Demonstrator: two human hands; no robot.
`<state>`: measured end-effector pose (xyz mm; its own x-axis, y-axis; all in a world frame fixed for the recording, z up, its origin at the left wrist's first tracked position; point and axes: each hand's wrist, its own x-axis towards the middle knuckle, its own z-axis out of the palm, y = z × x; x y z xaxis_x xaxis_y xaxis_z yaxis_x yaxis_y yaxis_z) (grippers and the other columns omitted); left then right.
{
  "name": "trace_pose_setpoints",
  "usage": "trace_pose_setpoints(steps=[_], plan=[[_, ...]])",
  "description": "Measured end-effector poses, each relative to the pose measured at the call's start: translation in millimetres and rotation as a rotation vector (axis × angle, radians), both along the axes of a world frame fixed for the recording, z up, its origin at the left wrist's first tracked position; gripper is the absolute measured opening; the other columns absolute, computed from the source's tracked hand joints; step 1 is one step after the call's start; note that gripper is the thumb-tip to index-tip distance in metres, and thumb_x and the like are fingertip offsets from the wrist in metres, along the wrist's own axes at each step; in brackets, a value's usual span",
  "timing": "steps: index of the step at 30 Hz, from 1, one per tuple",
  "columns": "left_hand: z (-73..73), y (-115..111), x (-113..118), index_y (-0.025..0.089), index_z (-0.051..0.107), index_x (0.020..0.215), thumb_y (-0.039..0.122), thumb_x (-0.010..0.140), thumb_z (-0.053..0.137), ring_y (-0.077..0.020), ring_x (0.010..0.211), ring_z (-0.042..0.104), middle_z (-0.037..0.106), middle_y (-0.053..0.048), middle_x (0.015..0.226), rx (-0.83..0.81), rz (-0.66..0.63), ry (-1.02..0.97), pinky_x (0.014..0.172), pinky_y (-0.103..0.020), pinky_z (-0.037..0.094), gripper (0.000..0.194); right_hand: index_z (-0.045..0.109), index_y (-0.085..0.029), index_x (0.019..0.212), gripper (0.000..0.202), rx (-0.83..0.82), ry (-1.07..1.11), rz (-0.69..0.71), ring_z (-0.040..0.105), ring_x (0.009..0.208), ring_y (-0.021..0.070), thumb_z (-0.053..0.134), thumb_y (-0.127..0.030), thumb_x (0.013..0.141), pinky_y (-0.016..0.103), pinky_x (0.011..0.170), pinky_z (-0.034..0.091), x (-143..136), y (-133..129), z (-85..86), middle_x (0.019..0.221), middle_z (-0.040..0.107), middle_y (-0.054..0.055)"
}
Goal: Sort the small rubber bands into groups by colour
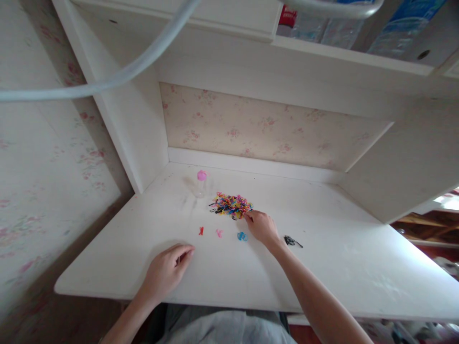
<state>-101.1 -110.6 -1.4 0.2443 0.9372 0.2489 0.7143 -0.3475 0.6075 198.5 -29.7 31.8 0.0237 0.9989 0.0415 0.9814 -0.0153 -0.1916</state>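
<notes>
A heap of small multicoloured bands [232, 204] lies on the white desk [322, 267]. My right hand [262, 226] reaches to the heap's right edge, its fingertips pinched there; what they hold, if anything, is too small to tell. Resting on the desk at the left, my left hand [168, 268] is curled with thumb and fingers together, and its inside is hidden. Between the hands are a red bit [201, 231], a pink cluster [219, 233] and a blue cluster of bands [242, 236]. Black bands [291, 241] lie right of my right wrist.
A clear container with a pink top [202, 175] stands behind the heap at the left. Plastic bottles [340, 28] sit on the shelf above. A pale curved tube [143, 67] crosses the upper left. Side panels and a back wall enclose the desk.
</notes>
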Motion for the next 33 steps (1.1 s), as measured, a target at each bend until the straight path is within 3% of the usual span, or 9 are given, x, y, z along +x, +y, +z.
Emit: trace_pose_setpoints(steps=[7,13,18,22,27,33], plan=[[-0.8,0,0,0.026,0.068,0.093,0.037,0.088,0.043,-0.0146,0.078,0.066,0.071,0.000,0.092,0.031,0.002,-0.001,0.069,-0.022,0.052,0.028,0.070,-0.024,0.086,0.035,-0.024,0.048,-0.026,0.060,0.071,0.0145,0.038,-0.038,0.089,0.020,0.055,0.030,17,9,0.3,0.079,0.069,0.004],[-1.6,1,0,0.026,0.067,0.093,0.037,0.088,0.043,-0.0144,0.078,0.066,0.071,0.000,0.092,0.028,-0.002,0.018,0.069,-0.022,0.052,0.027,0.071,-0.025,0.085,0.033,0.020,0.103,-0.031,0.061,0.071,0.0141,0.039,-0.036,0.087,0.020,0.057,0.032,28,10,4.2,0.077,0.069,0.002],[-2.8,1,0,0.026,0.067,0.093,0.039,0.088,0.042,-0.0142,0.077,0.065,0.071,0.000,0.092,0.031,-0.005,0.027,0.070,-0.022,0.052,0.028,0.070,-0.027,0.090,0.034,0.143,0.167,-0.030,0.061,0.074,0.0135,0.038,-0.038,0.087,0.020,0.062,0.036,38,-15,6.4,0.082,0.070,0.000],[-4.8,1,0,0.026,0.067,0.094,0.040,0.088,0.043,-0.0142,0.076,0.065,0.071,0.000,0.093,0.035,-0.001,0.037,0.070,-0.022,0.051,0.029,0.071,-0.027,0.087,0.034,0.226,0.195,-0.078,0.061,0.071,0.0139,0.039,-0.040,0.086,0.021,0.064,0.039,46,-45,-4.4,0.080,0.070,0.000],[-4.4,0,1,0.027,0.066,0.095,0.041,0.089,0.042,-0.0145,0.078,0.066,0.071,0.001,0.095,0.030,0.007,0.084,0.071,-0.022,0.051,0.028,0.070,-0.028,0.089,0.034,0.224,0.122,-0.126,0.061,0.071,0.0142,0.038,-0.039,0.088,0.022,0.066,0.039,50,-71,-17.7,0.080,0.069,0.000],[-1.9,-1,2,0.027,0.066,0.094,0.040,0.088,0.043,-0.0140,0.076,0.066,0.072,0.002,0.092,0.053,0.004,0.109,0.067,-0.020,0.050,0.027,0.070,-0.029,0.090,0.031,0.163,0.081,-0.138,0.060,0.068,0.0143,0.040,-0.037,0.088,0.022,0.062,0.037,47,-77,-19.4,0.076,0.068,0.000]])
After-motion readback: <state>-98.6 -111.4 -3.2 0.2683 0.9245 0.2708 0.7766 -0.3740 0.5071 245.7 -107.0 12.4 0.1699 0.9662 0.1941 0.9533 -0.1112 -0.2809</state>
